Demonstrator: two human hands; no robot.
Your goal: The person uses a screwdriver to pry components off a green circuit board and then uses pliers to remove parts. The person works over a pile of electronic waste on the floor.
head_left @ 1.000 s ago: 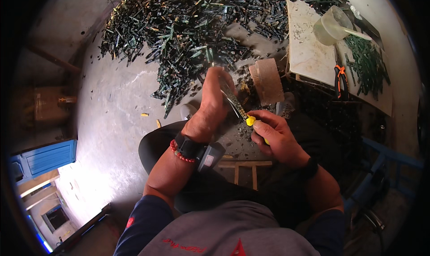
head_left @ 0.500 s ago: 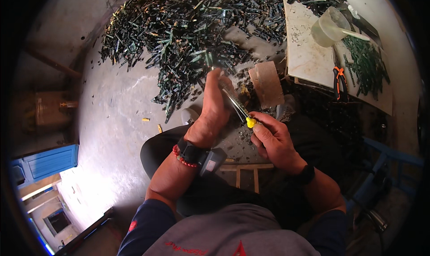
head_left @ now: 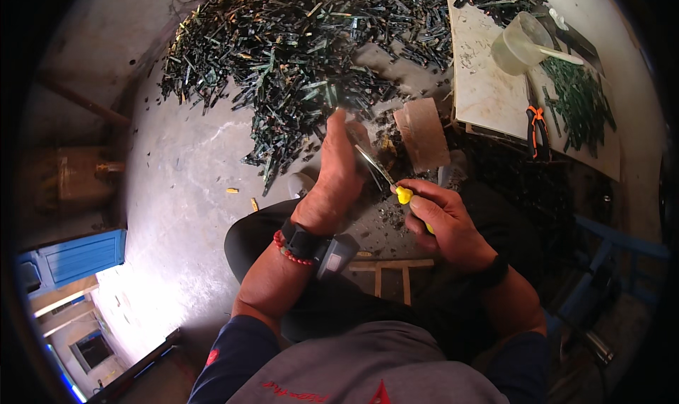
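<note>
My right hand (head_left: pixel 453 224) is closed around a screwdriver (head_left: pixel 404 195) with a yellow handle. Its metal shaft slants up and left to my left hand (head_left: pixel 335 174). The left thumb points away from me, and the fingers are mostly hidden behind the palm. A thin greenish strip (head_left: pixel 332 93) shows just past the thumb tip; it seems to be in that hand, its lower part hidden. Where the shaft's tip meets the strip cannot be made out. Beyond my hands spreads a large heap of dark, narrow strips (head_left: pixel 283 72).
A brick-like reddish block (head_left: pixel 422 135) lies right of my left hand. On a pale board (head_left: pixel 481 96) at the right are a clear plastic scoop (head_left: pixel 520 43), orange-and-black pliers (head_left: pixel 537 132) and a pile of green strips (head_left: pixel 580 103). A small wooden frame (head_left: pixel 389 265) is between my legs.
My right hand has shifted slightly right and down with the screwdriver, and more of its yellow handle shows. My left hand stays almost in place.
</note>
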